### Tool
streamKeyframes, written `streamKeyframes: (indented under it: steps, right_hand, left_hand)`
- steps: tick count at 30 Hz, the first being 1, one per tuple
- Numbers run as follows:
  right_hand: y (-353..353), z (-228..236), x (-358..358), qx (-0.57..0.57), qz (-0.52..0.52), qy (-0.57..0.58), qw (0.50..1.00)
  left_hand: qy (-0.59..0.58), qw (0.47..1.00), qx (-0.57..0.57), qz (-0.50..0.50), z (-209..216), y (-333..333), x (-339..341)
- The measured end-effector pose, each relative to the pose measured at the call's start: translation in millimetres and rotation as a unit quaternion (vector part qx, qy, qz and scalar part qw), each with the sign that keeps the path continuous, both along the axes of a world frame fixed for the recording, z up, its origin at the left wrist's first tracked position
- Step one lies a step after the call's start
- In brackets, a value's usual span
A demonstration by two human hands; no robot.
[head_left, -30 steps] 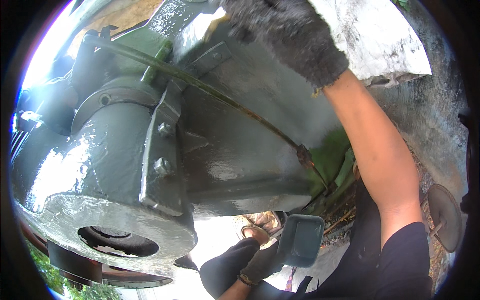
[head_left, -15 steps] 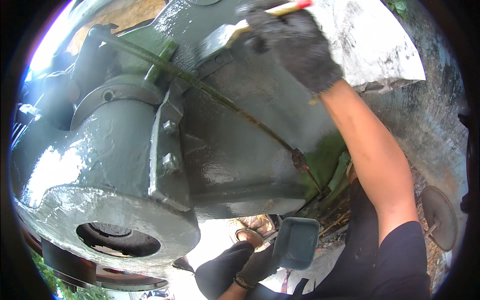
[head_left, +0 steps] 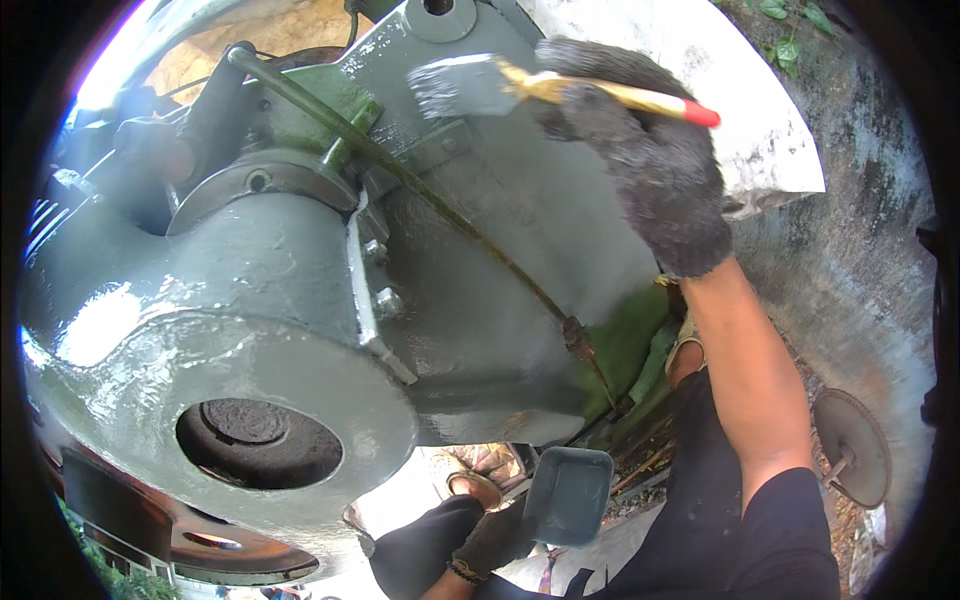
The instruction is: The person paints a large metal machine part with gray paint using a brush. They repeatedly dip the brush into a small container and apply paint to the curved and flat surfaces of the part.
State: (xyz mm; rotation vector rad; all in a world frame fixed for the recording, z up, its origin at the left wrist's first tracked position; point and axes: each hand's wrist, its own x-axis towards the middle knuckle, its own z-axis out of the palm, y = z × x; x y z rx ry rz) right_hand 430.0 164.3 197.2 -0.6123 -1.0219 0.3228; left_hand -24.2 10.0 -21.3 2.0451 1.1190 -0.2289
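R hand (head_left: pixel 660 160) grips brush (head_left: pixel 545 87), upper ctr; L hand (head_left: pixel 492 540) holds tray (head_left: pixel 598 500), lower ctr; tipping = poss. spill (loaded brush might drip).

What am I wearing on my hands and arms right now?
Your right hand has a dark grey, fuzzy fabric glove with some yellow edging at the wrist. Your left hand wears a similar dark glove. A short, dark sleeve covers your right upper arm; no left sleeve shows.
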Motion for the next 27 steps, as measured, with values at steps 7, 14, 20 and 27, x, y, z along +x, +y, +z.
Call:
streamKeyframes:
  steps: [7, 14, 20, 27]
  right_hand:
    - [46.9, 38.1, -29.4, 0.072, 0.010, -0.021, 0.997]
    - [26.7, 42.1, -16.8, 0.035, 0.002, -0.021, 0.999]
    - [41.3, 23.5, -22.6, 0.041, 0.011, -0.079, 0.996]
    - [34.9, 38.0, -23.9, 0.020, 0.023, -0.018, 0.999]
  left_hand:
    - [-0.017, 1.000, 0.007, 0.014, 2.3, 7.1, 17.3]
    - [-0.044, 0.993, -0.048, 0.099, 0.5, 7.3, 11.0]
    - [-0.038, 0.995, -0.041, 0.082, 23.0, 3.4, 28.3]
    - [0.113, 0.976, 0.112, -0.150, 15.3, 11.7, 25.0]
